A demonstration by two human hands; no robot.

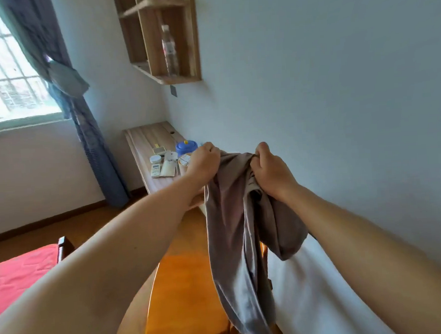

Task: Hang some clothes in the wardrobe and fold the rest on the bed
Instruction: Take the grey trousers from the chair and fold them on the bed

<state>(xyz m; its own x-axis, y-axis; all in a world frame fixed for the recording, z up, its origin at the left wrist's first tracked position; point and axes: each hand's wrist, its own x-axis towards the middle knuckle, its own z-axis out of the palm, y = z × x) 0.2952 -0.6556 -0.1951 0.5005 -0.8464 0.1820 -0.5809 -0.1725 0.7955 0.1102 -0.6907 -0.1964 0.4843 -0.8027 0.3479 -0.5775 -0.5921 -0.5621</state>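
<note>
Starting at the left, the red bed cover [16, 272] is sitting in the lower-left corner of the view, with none of the clothing on it. Moving right, the wooden desk [145, 138] is carrying a huddle of small things along its near right edge. There's a remote [155, 170], a small white jar [155, 159] and, tight against the wall edge, a blue tub [186, 146]. Its lid is on, so what it's holding I can't tell. Above, the wall shelf [150, 6] is keeping one clear plastic bottle [169, 51] upright in its lower right compartment.

Now the action. The left hand [203, 162] is curling its fingers round the top edge of the grey-brown garment [233, 230], and the right hand [271, 169] is bunching the other side in a tight fist. The garment is hanging in the air between them, draping down over the orange wooden seat [181, 298] and the left edge of the white bed [312, 290].

Holding it high at two points looks like a way of letting the cloth drop straight and finding its top line. That would come before choosing wardrobe or bed. Whether it's trousers or a shirt, I can't tell.
</note>
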